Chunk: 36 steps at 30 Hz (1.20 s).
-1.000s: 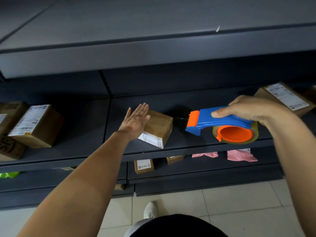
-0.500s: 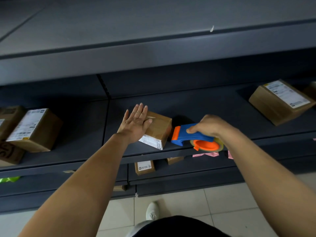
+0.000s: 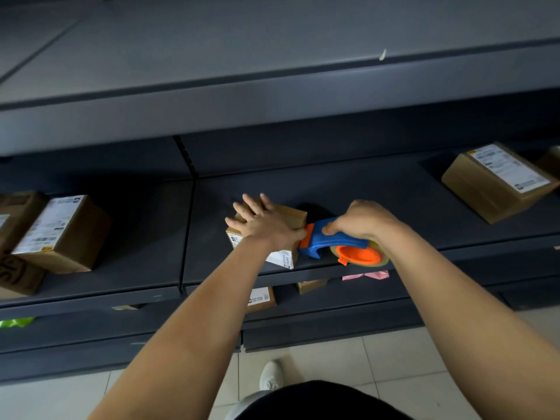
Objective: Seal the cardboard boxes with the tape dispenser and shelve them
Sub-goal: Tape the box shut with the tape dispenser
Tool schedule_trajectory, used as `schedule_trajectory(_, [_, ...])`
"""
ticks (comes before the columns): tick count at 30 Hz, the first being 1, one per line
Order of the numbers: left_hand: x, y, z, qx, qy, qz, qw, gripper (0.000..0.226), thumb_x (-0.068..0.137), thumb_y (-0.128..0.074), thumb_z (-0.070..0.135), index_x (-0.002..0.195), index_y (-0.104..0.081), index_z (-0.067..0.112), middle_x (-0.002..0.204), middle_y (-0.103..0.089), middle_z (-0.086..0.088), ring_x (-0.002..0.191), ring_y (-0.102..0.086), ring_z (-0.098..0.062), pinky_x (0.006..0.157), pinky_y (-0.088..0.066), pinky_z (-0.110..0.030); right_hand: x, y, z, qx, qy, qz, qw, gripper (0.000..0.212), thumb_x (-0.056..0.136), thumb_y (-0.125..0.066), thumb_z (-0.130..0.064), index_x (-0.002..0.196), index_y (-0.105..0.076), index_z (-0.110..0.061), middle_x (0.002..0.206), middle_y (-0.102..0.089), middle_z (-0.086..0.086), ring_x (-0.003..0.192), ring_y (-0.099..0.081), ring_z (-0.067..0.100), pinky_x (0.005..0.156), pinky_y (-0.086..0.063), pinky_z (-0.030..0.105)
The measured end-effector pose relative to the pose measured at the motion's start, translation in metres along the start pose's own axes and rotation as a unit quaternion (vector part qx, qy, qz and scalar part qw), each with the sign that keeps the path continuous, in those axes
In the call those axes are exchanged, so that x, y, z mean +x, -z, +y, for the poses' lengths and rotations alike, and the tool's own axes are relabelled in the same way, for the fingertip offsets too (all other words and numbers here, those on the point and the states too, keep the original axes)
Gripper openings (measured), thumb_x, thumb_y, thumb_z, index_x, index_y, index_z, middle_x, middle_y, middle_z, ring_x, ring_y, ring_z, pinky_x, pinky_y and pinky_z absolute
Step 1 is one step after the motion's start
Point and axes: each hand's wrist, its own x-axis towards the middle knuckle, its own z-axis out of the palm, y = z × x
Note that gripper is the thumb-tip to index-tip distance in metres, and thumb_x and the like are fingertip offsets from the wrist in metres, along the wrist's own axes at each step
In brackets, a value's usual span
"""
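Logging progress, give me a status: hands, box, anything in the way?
Left hand flat on small box. Right hand grips tape dispenser, nose at box's right edge. Nothing seen between them.

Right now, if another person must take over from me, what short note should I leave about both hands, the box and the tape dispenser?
Left hand: fingers straight, pressing flat on the small cardboard box on the middle shelf.
Right hand: grips the tape dispenser, its orange nose against the box's right edge.
Done: box is on the shelf and held steady; another labelled box sits shelved to the right.
Left: pull tape across the box; whether any strip is laid cannot be seen.
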Motion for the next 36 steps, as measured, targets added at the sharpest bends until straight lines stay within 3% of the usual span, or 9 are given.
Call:
schedule_trajectory(5, [0.014,0.025,-0.033,-0.226,-0.006,-0.021,0.974,0.109,0.057,-0.061,0.068,0.148,-0.026,0.020,0.152,-0.030,-0.015,0.134,-0.035,-0.036,0.107,-0.033,-0.053,-0.008,0.027,-0.006,0.039,0.016,0.010,0.999,0.042,0.071,-0.074,-0.052,0.074,-0.060,-0.012,0.069,-0.059,0.003,0.057,-0.054,0.018,0.052,-0.034,0.027])
schedule_trajectory(7, [0.012,0.030,-0.051,-0.384,-0.033,-0.056,0.921,0.073,0.063,-0.068,0.057,0.122,-0.056,0.016,0.116,-0.065,-0.010,0.100,-0.064,-0.025,0.090,-0.051,-0.041,-0.013,0.045,-0.016,0.035,0.031,0.013,0.999,0.043,0.069,-0.074,-0.054,0.075,-0.061,-0.014,0.070,-0.061,0.002,0.057,-0.055,0.018,0.053,-0.035,0.027])
schedule_trajectory(9, [0.007,0.034,-0.064,-0.489,-0.029,-0.094,0.867,0.033,0.079,-0.066,0.042,0.096,-0.065,0.013,0.081,-0.070,-0.007,0.070,-0.066,-0.022,0.068,-0.051,-0.032,-0.017,0.055,-0.029,0.040,0.049,0.011,0.998,0.043,0.069,-0.074,-0.054,0.075,-0.062,-0.014,0.069,-0.062,0.002,0.057,-0.055,0.018,0.054,-0.036,0.027])
schedule_trajectory(12, [0.006,0.045,-0.078,-0.553,-0.002,-0.098,0.828,0.021,0.090,-0.056,0.029,0.087,-0.062,0.009,0.071,-0.065,-0.008,0.062,-0.062,-0.022,0.059,-0.050,-0.027,-0.018,0.053,-0.048,0.068,0.077,0.004,0.995,0.039,0.070,-0.075,-0.051,0.071,-0.062,-0.015,0.066,-0.063,0.003,0.054,-0.055,0.019,0.058,-0.038,0.028])
schedule_trajectory(14, [0.015,0.053,-0.080,-0.527,0.016,-0.052,0.848,0.022,0.092,-0.054,0.025,0.094,-0.062,0.004,0.075,-0.065,-0.010,0.066,-0.062,-0.023,0.063,-0.049,-0.028,-0.018,0.049,-0.060,0.081,0.087,0.001,0.993,0.038,0.070,-0.075,-0.051,0.072,-0.064,-0.014,0.068,-0.066,0.003,0.057,-0.057,0.019,0.061,-0.040,0.029])
schedule_trajectory(19, [0.029,0.043,-0.076,-0.343,0.015,0.083,0.936,0.059,0.091,-0.047,0.057,0.109,-0.065,0.003,0.104,-0.066,-0.015,0.097,-0.063,-0.031,0.076,-0.044,-0.032,-0.018,0.045,-0.077,0.091,0.100,-0.001,0.991,0.042,0.070,-0.075,-0.052,0.078,-0.067,-0.011,0.075,-0.068,0.006,0.064,-0.060,0.022,0.064,-0.041,0.030])
schedule_trajectory(30, [0.035,0.037,-0.085,-0.328,0.032,0.112,0.937,0.055,0.089,-0.050,0.059,0.079,-0.061,0.006,0.077,-0.060,-0.007,0.076,-0.059,-0.027,0.062,-0.040,-0.030,-0.025,0.030,-0.043,0.129,0.104,-0.008,0.986,0.045,0.074,-0.069,-0.056,0.067,-0.061,-0.013,0.064,-0.061,0.004,0.057,-0.053,0.019,0.059,-0.035,0.030])
schedule_trajectory(34, [0.036,0.040,-0.086,-0.331,0.024,0.097,0.938,0.059,0.087,-0.051,0.063,0.076,-0.060,0.005,0.070,-0.056,-0.004,0.068,-0.056,-0.022,0.060,-0.040,-0.030,-0.039,0.039,0.011,0.130,0.054,-0.034,0.989,0.073,0.052,-0.074,-0.069,0.079,-0.071,-0.002,0.066,-0.068,0.011,0.059,-0.058,0.021,0.065,-0.037,0.031])
schedule_trajectory(36, [0.036,0.041,-0.086,-0.324,0.023,0.093,0.941,0.059,0.086,-0.050,0.064,0.071,-0.057,0.007,0.068,-0.056,-0.003,0.068,-0.056,-0.022,0.061,-0.040,-0.030,-0.040,0.027,0.021,0.120,0.028,-0.048,0.991,0.066,0.053,-0.076,-0.067,0.074,-0.070,-0.005,0.060,-0.066,0.007,0.056,-0.057,0.020,0.060,-0.037,0.029])
